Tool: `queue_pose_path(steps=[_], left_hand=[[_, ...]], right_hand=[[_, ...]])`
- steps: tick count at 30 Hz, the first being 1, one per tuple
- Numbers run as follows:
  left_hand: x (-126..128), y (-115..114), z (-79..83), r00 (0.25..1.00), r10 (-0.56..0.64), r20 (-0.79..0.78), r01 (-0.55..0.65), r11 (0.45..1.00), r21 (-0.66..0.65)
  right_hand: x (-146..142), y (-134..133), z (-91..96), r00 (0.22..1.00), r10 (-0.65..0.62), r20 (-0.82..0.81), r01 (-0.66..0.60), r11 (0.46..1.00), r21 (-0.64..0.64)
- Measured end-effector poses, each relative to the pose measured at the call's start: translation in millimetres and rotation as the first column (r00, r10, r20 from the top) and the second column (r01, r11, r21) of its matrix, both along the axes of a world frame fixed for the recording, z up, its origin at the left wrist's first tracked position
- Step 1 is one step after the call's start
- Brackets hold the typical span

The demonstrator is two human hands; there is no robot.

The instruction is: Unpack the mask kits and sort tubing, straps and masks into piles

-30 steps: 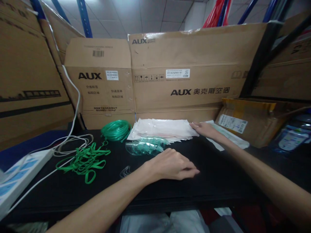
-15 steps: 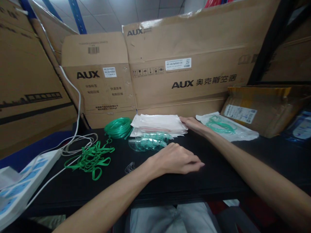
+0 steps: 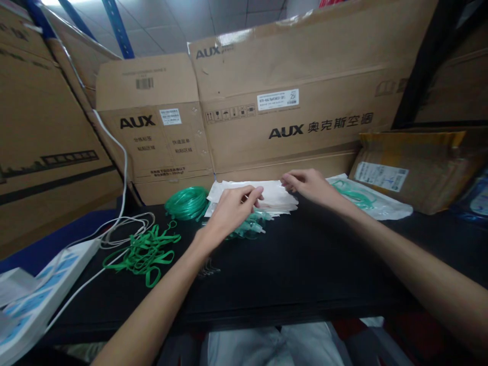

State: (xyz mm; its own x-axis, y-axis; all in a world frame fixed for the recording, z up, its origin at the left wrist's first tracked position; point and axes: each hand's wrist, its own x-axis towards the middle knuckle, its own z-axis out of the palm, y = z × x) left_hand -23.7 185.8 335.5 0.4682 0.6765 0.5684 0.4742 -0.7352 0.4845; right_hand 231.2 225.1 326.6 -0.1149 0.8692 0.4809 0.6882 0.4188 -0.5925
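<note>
A stack of clear plastic bags lies at the back of the black table. My left hand reaches over it with fingers pinched at the top bag's near edge. My right hand pinches the stack's right end. A clear green oxygen mask lies just in front of the stack, partly hidden under my left hand. A coil of green tubing sits left of the stack.
Loose green straps and white cable lie at the left, beside a white power strip. A bagged mask set lies at the right. Cardboard boxes wall the back; a padded parcel leans at the right.
My left hand lifted off the table and moved forward to the bag stack. My right hand rose from flat on the stack to a pinch at its right end.
</note>
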Motion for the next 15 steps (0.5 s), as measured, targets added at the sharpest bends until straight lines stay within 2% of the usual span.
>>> queue_pose_path(steps=[3, 6, 10, 15], left_hand=[[-36, -4, -2.3, 0.988, 0.071, -0.135, -0.060, 0.995, 0.083], [-65, -12, -15.3, 0.980, 0.080, -0.180, -0.064, 0.994, 0.091], [-79, -12, -31.5, 0.972, 0.055, -0.229, -0.044, 0.998, 0.051], [-85, -7, -38.5, 0.972, 0.046, -0.232, -0.040, 0.999, 0.028]], right_hand=[[-32, -39, -5.8, 0.982, 0.162, 0.094, -0.161, 0.987, -0.011], [-64, -65, -22.1, 0.934, 0.287, 0.214, -0.301, 0.953, 0.034], [-84, -67, -49.7, 0.940, 0.234, 0.249, -0.261, 0.962, 0.077], [-84, -55, -77.0, 0.937, 0.223, 0.269, -0.273, 0.948, 0.164]])
